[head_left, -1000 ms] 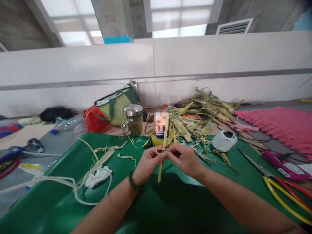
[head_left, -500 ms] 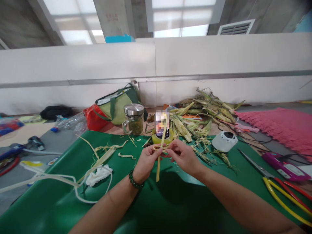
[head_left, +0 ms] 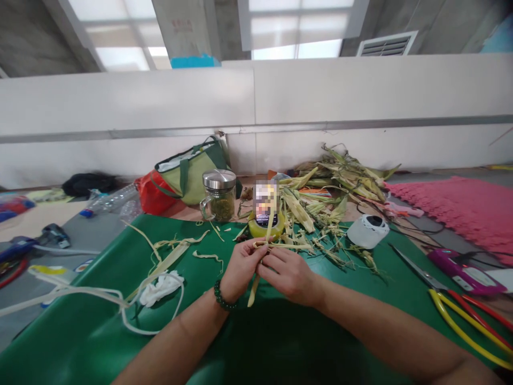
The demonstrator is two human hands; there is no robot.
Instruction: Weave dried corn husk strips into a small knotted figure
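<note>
At the centre of the frame both forearms are extended from the lower edge, and the hands are held together above the green sheet (head_left: 100, 321). The left hand (head_left: 240, 267) is closed, its fingertips pinched on a pale husk strip (head_left: 252, 291). The right hand (head_left: 286, 275) is turned palm down, its fingers curled over the same strip, whose lower end hangs below both hands. Red marks on the pillar (head_left: 180, 27) at upper left are too blurred to be read.

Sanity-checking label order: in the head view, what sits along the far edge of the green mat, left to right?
Plastic bottle → green bag → glass jar → phone → husk pile → pink mat.
</note>
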